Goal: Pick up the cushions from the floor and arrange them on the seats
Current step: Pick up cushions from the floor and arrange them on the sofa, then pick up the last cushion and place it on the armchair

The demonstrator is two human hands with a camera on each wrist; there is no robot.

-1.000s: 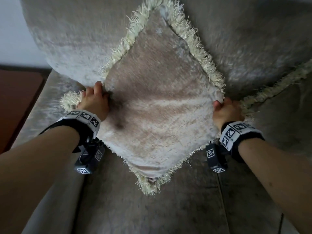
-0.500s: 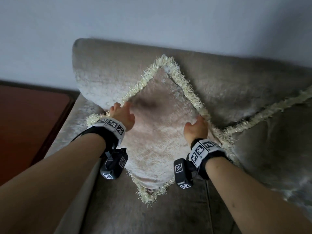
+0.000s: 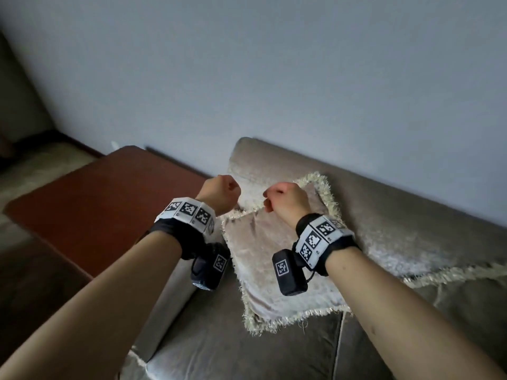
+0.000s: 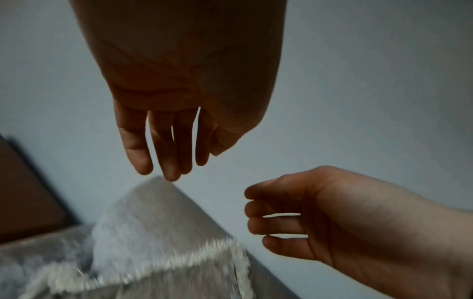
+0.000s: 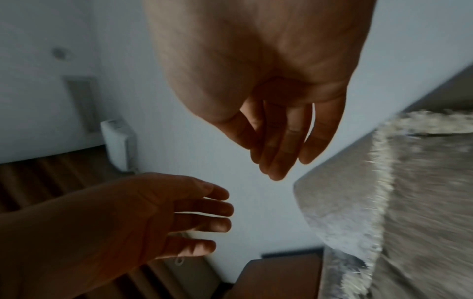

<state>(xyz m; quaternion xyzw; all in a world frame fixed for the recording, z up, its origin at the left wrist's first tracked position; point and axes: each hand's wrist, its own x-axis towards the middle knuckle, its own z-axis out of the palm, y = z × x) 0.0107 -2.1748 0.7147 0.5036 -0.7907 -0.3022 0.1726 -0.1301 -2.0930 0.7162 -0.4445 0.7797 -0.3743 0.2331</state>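
A beige velvet cushion (image 3: 274, 259) with a cream fringe stands on one corner on the sofa seat (image 3: 233, 352) and leans against the grey backrest (image 3: 411, 193). My left hand (image 3: 223, 194) and right hand (image 3: 284, 200) hover side by side just above the cushion's top edge, clear of it. Both hold nothing. In the left wrist view the left hand's fingers (image 4: 163, 153) hang loosely down over the blurred cushion fringe (image 4: 179, 261). The right wrist view shows the right hand's fingers (image 5: 279, 145) hanging relaxed beside the cushion (image 5: 422, 192).
A second, larger fringed cushion (image 3: 411, 242) lies against the backrest to the right. A red-brown side table (image 3: 96, 204) adjoins the sofa's left arm. A pale wall (image 3: 274, 78) rises behind. A white heater (image 5: 119, 143) stands by the wall on wooden flooring.
Both hands have let go of the cushion and lifted up and together above it. The cushion stays propped against the backrest. My head view has pulled back and left.
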